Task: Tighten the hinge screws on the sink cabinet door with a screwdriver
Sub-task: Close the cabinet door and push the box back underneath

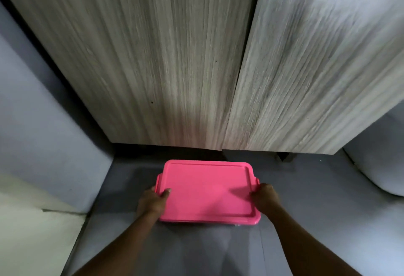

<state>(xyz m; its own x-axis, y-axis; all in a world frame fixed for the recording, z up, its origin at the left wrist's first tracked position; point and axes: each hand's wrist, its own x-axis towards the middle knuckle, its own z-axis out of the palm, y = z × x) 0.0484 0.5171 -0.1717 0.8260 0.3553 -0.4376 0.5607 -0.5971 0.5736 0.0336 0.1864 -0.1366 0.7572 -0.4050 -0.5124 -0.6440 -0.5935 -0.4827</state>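
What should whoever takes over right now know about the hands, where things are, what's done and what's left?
Hands: the left hand and right hand each grip one end of the pink-lidded box, low over the grey floor.
Things: the cabinet doors look closed, so the hinges and screws are hidden. No screwdriver is in view, and the lid hides the box contents.
Done: no tightening shows.
Left: get the screwdriver, open the door, tighten the hinge screws.

No text, label or number can be read.
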